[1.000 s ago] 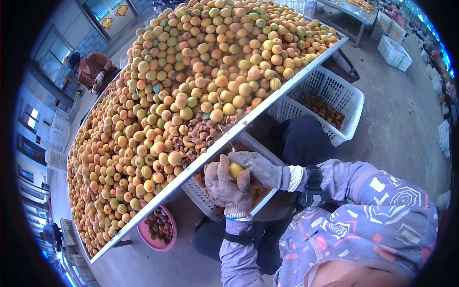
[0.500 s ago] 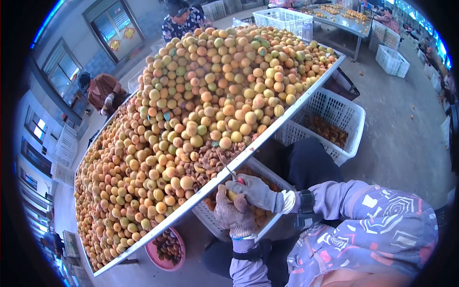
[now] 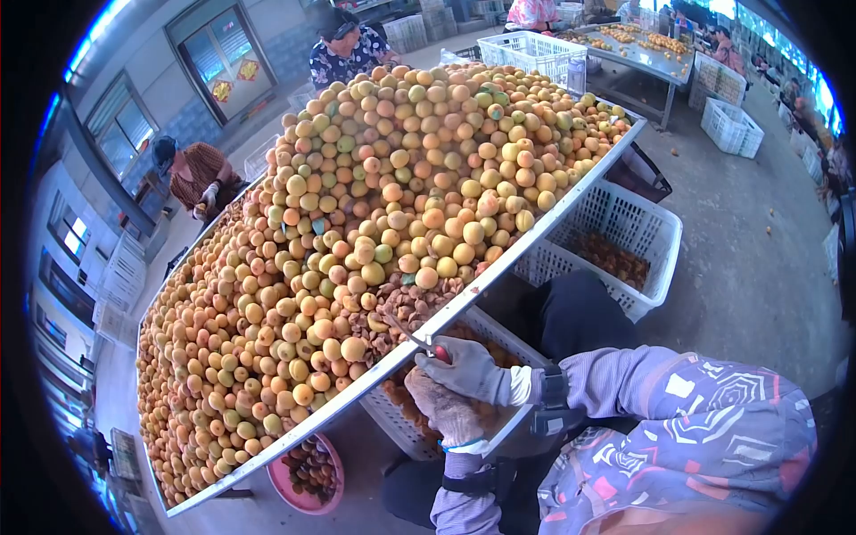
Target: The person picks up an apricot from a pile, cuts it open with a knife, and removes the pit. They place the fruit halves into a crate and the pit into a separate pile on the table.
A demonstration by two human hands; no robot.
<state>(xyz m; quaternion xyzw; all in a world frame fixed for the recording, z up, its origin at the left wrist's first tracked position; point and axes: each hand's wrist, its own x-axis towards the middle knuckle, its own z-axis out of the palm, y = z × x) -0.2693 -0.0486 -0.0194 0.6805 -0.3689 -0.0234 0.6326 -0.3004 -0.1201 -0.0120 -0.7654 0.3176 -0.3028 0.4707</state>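
In my right hand [image 3: 477, 367], in a grey glove, is a small knife [image 3: 440, 353] with a red handle. Its thin blade points up and left over the tray's white rim [image 3: 374, 373]. My left hand [image 3: 443, 412], in a worn brownish glove, is pressed up against the right one, fingers curled and partly covered; whatever it holds is hidden. Just beyond the blade, brown pits [image 3: 406, 301] are heaped beside the great pile of apricots [image 3: 312, 259]. Below my hands stands a white crate [image 3: 392, 419] with orange fruit pieces inside.
A second white crate [image 3: 664, 245] with dark orange contents stands right of my knee. A pink basin [image 3: 332, 499] sits under the tray. Across the pile are two people [image 3: 348, 53], [image 3: 198, 174]. Further back are a metal table [image 3: 633, 58] with fruit and more crates [image 3: 731, 129].
The yellow fruit seen between my hands before is out of sight now. My left hand has turned and lowered slightly, and the knife blade tilts further left. The view has shifted a little.
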